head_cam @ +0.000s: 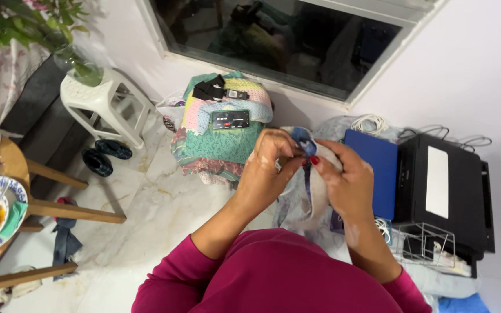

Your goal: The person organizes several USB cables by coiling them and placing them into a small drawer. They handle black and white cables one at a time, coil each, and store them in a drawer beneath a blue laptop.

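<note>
A pale grey-white cloth with blue patches (311, 194) is hanging in front of the person, its long axis running roughly up and down in the head view, from the fingers toward the person's magenta-sleeved body. Its upper end, a bunched blue tip, is pointing toward the window (285, 40). The fabric is looking soft, creased and mottled, with a darker blue strip trailing down the middle.

The left hand (271, 168) and the right hand (343, 174) are meeting at that upper end, both pinching the blue tip between fingertips, so the two hands are closing on the cloth close together, nearly touching.

Room is lying open to the left, where marble floor (146, 208) is showing bare. To the right, a black printer (442, 185) and a blue flat case (378, 168) are crowding in just beside the right hand. Ahead, a pile of folded patterned cloths (215, 136) carrying a phone (231, 119) is sitting near the left hand. A white stool (102, 98) is standing well apart.
</note>
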